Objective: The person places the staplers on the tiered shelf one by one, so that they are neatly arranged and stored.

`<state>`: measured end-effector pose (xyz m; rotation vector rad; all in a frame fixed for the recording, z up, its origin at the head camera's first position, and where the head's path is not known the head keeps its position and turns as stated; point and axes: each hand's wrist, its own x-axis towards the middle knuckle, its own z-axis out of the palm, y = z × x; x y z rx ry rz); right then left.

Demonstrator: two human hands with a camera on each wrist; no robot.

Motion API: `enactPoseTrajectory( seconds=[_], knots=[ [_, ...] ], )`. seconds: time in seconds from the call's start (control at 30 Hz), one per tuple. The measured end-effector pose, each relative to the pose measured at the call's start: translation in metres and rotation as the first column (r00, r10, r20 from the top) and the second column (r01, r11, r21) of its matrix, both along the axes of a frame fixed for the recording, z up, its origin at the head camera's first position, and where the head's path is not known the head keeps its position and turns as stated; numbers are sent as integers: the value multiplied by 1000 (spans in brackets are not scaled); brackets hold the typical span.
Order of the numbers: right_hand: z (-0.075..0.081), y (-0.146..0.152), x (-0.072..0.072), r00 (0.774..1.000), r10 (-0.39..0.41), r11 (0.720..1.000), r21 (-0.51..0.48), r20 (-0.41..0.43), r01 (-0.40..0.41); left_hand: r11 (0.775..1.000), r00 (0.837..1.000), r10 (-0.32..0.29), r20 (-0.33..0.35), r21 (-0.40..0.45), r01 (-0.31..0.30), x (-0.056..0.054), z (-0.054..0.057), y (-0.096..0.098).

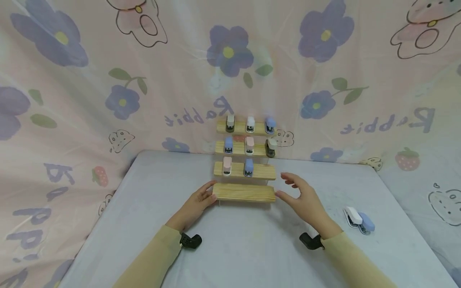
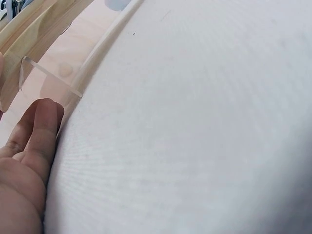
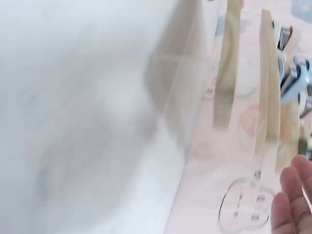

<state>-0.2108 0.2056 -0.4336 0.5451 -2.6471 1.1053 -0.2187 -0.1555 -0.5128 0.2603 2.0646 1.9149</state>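
A tiered display rack with wooden shelves stands at the back of the table in the head view. My left hand [image 1: 198, 202] holds the left end of its lowest shelf [image 1: 244, 193], thumb at the front corner. In the left wrist view its fingers [image 2: 45, 122] are beside a clear support under the wood. My right hand [image 1: 304, 200] is spread at the shelf's right end, thumb tip close to the corner; contact is unclear. Mini staplers stand on the upper shelves, including a pink stapler [image 1: 227, 165] and a blue stapler [image 1: 249, 167] on the second-lowest. The lowest shelf is bare.
A white stapler [image 1: 353, 216] and a blue stapler [image 1: 366, 223] lie together on the white-covered table [image 1: 245, 252], right of my right hand. A patterned curtain [image 1: 173, 80] hangs right behind the rack. Each wrist wears a black camera mount.
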Motion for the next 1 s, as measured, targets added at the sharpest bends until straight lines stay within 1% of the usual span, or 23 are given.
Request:
enactPoseTrajectory(
  seconds=[0.27,0.43,0.57,0.63,0.7,0.8,0.93,1.0],
  knots=[
    [-12,57,19,994,-99,992,81,38,96,1000,1000,-3,-5,2,3,0,-1,2],
    [-16,86,28,992,-102,992,86,68,96,1000,1000,-2,-8,4,2,0,0,1],
    [-17,111,36,984,-119,988,113,134,104,1000,1000,-2,1,11,2,0,0,-1],
    [-16,123,41,975,-150,980,154,166,125,1000,1000,-3,4,9,3,0,-1,-1],
    [-16,133,43,966,-187,968,203,178,150,1000,1000,-3,3,9,3,0,-1,-1],
    [-19,146,45,962,-229,945,272,147,183,1000,1000,-2,2,10,2,0,-1,-1],
    [-27,161,44,961,-259,918,335,98,213,1000,1000,3,-2,5,-3,0,0,0],
    [-32,167,43,958,-273,906,360,92,224,1000,1000,2,-3,0,-2,0,0,0]
  ],
)
